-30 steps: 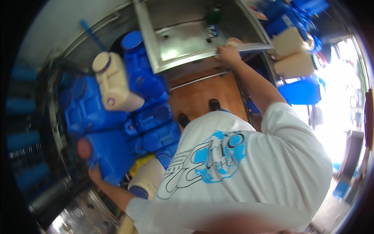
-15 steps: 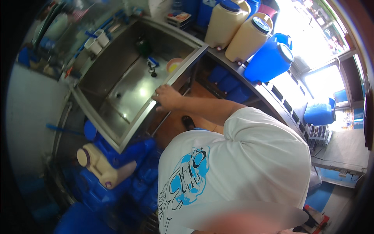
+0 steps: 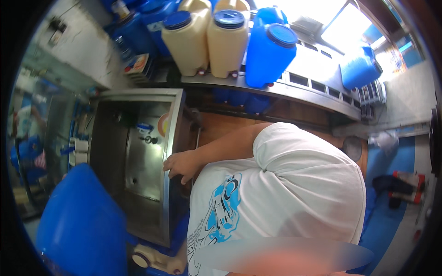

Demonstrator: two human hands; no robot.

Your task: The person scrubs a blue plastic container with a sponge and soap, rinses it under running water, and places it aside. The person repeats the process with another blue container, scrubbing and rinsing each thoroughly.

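We leaned well over the steel sink (image 3: 170,138), and our right hand (image 3: 180,165) was draped on its near rim, fingers curled loosely over the edge, gripping nothing else, only bracing. The left hand was out of sight; we could not tell what it held, though a big blue container (image 3: 80,225) loomed close at the lower left (blurred, so its hold was anybody's guess). In the basin, toward its far end, lay small bits, a blue-and-white piece (image 3: 144,127) and a dark drain fitting (image 3: 150,139).

The risks, as we judged them: that rim looked wet and smooth, and with our weight tipped forward a slip of the fingers could have pitched us toward the basin. The blue container, if only one-handed, might have swung into the sink's corner. On the shelf's front edge beyond the sink, the two cream jugs (image 3: 207,39) and the blue drum (image 3: 269,53) stood close to the lip; a knock from a rising shoulder could have toppled them.
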